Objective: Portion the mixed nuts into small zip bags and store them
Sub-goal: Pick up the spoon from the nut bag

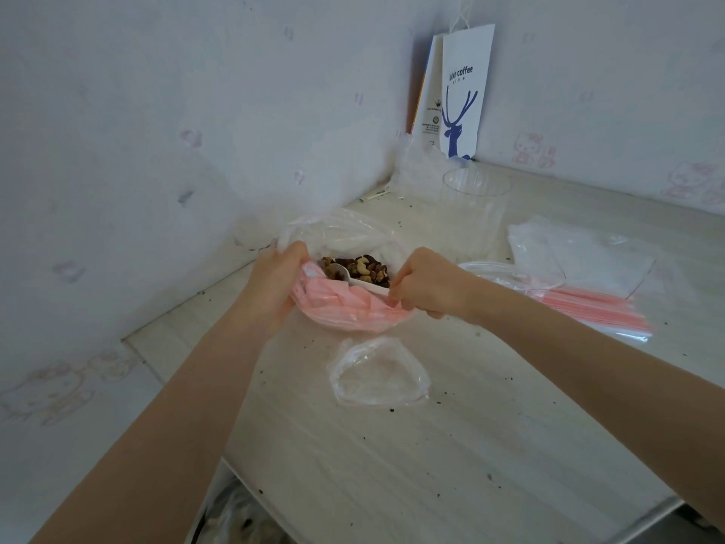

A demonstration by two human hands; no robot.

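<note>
Mixed nuts [359, 268] lie in a clear plastic bag [345, 233] on the table, with a white spoon [353, 279] resting in them. In front of the nuts my left hand [274, 284] grips a bunch of small zip bags with pink strips [349, 308]. My right hand [425, 284] pinches the right end of the same bunch, close to the spoon's handle. An open small clear bag [378, 373] lies on the table nearer to me.
A stack of flat zip bags with pink strips [588, 302] lies at the right, clear plastic sheets [576, 249] behind it. A clear cup [476, 190] and a white paper coffee bag [463, 92] stand at the back corner. Crumbs dot the pale table [431, 445].
</note>
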